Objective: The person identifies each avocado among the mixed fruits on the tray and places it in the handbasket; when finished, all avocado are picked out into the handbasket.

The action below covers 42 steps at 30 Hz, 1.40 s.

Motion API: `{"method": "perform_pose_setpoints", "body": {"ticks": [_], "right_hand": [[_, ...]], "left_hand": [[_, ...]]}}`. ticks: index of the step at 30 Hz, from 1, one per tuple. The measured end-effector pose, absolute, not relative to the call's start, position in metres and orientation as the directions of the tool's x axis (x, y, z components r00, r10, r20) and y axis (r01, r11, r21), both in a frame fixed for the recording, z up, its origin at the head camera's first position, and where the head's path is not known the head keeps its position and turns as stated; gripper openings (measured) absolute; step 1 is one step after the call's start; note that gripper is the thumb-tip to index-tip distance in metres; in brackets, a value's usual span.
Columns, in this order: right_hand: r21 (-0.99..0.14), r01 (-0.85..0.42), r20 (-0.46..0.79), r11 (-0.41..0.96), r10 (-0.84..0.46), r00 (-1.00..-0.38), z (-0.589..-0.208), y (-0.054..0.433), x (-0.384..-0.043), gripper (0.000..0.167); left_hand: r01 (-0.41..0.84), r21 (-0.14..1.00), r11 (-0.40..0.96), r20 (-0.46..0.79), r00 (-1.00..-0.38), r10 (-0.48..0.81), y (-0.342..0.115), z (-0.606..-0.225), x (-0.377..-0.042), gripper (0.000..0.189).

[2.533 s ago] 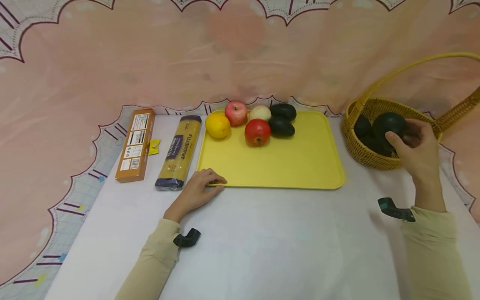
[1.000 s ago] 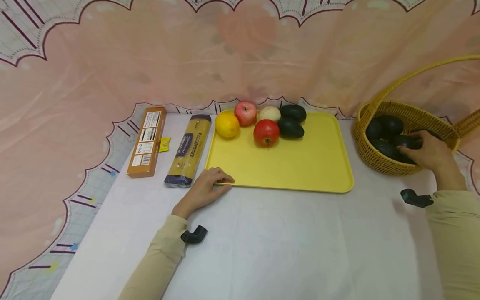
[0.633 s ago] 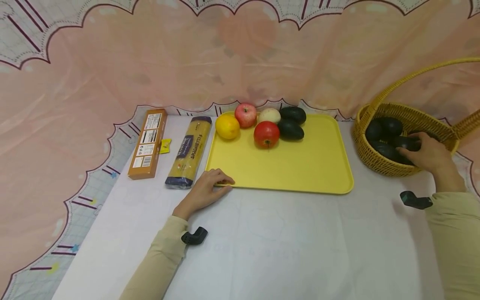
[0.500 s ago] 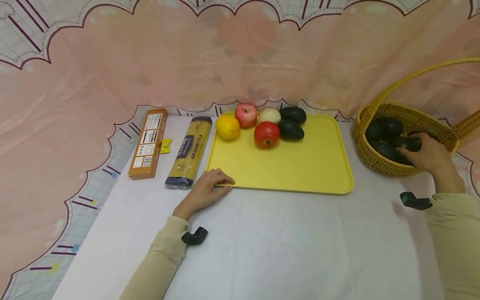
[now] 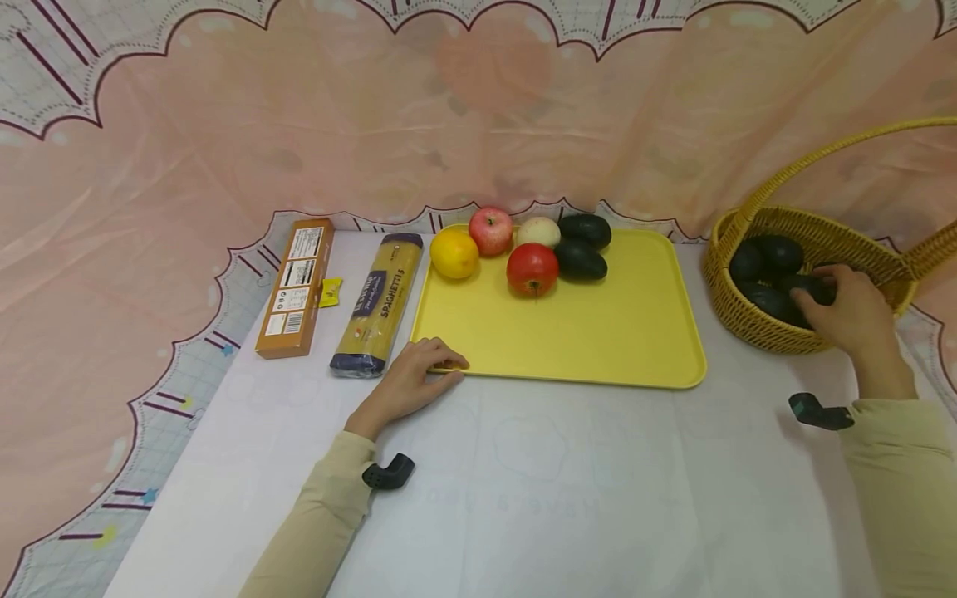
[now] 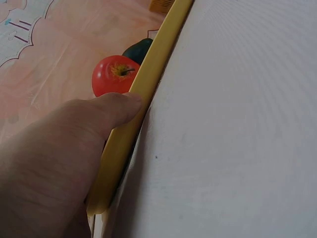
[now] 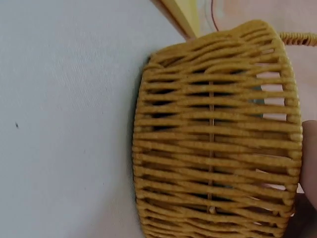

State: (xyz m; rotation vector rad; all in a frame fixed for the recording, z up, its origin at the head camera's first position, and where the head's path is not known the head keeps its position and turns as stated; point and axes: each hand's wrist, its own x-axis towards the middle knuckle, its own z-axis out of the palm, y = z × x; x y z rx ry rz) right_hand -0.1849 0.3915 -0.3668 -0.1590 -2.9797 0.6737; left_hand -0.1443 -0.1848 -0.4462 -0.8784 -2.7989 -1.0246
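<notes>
At the right, my right hand (image 5: 858, 311) reaches into a yellow wicker basket (image 5: 755, 320) and holds a dark green avocado (image 5: 818, 290) between thumb and fingers. Several more avocados (image 5: 777, 252) lie around it in the basket. The right wrist view shows mostly the outside of the basket (image 7: 213, 144), whose wall hides the hold. My left hand (image 5: 409, 378) grips the front left edge of a yellow tray (image 5: 598, 349). In the left wrist view, its thumb lies on the tray's rim (image 6: 143, 94).
Along the tray's back are a lemon (image 5: 454, 253), a pink-red apple (image 5: 491, 232), a whitish round item (image 5: 538, 232), a red fruit (image 5: 532, 268) and two avocados (image 5: 581, 261). Left of it lie a spaghetti pack (image 5: 377, 303), a small yellow packet (image 5: 330, 292) and a brown box (image 5: 296, 291).
Earlier my right hand held an avocado up at the basket's left; that one now lies inside. The hand went right to another avocado and has just shifted slightly left. The left hand stayed at the tray.
</notes>
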Motion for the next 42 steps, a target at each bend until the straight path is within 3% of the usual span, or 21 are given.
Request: {"method": "perform_pose_setpoints", "body": {"ticks": [12, 29, 42], "right_hand": [[-0.535, 0.018, 0.206, 0.845, 0.151, -0.967, -0.355, 0.354, -0.181, 0.053], [-0.643, -0.233, 0.390, 0.729, 0.050, -0.920, -0.363, 0.291, -0.188, 0.042], [-0.759, -0.198, 0.254, 0.621, 0.002, -0.967, -0.380, 0.252, -0.207, 0.048]], "left_hand": [[0.543, 0.576, 0.611, 0.245, -0.828, 0.505, -0.185, -0.447, -0.144, 0.015], [0.531, 0.589, 0.610, 0.231, -0.833, 0.502, -0.185, -0.444, -0.144, 0.015], [0.534, 0.581, 0.613, 0.232, -0.832, 0.505, -0.185, -0.445, -0.144, 0.015]]}}
